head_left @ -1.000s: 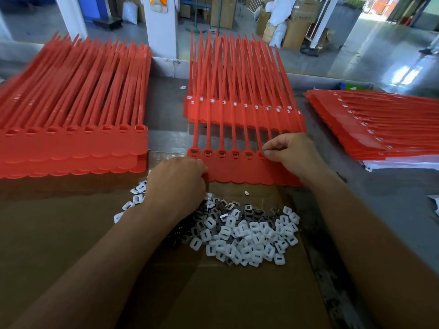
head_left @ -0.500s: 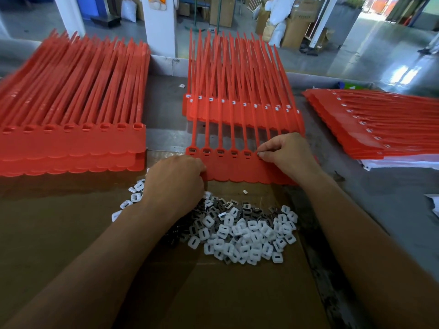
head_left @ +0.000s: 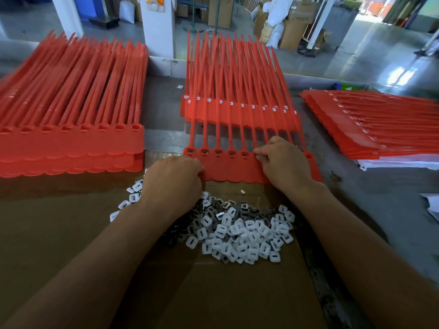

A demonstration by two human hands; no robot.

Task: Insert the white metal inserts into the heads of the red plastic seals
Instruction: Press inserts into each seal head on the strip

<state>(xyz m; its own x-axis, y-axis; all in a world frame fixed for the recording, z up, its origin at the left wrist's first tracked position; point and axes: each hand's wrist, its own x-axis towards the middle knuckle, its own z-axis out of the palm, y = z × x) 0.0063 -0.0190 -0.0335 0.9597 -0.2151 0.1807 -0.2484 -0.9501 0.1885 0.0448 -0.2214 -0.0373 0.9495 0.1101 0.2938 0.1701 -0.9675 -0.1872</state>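
Red strip (head_left: 228, 167) of seals lies at 12 o'clock from the inserts (head_left: 237, 233), unmoved since 0.5 s ago. Left hand (head_left: 173, 184) still curls round its 9 o'clock corner. Right hand (head_left: 282, 165) pinches the strip just 3 o'clock of the filled heads (head_left: 218, 152), same spot. Count: five filled heads, three other stacks (head_left: 71, 143), one cardboard (head_left: 59, 233) sheet; inserts uncountable.
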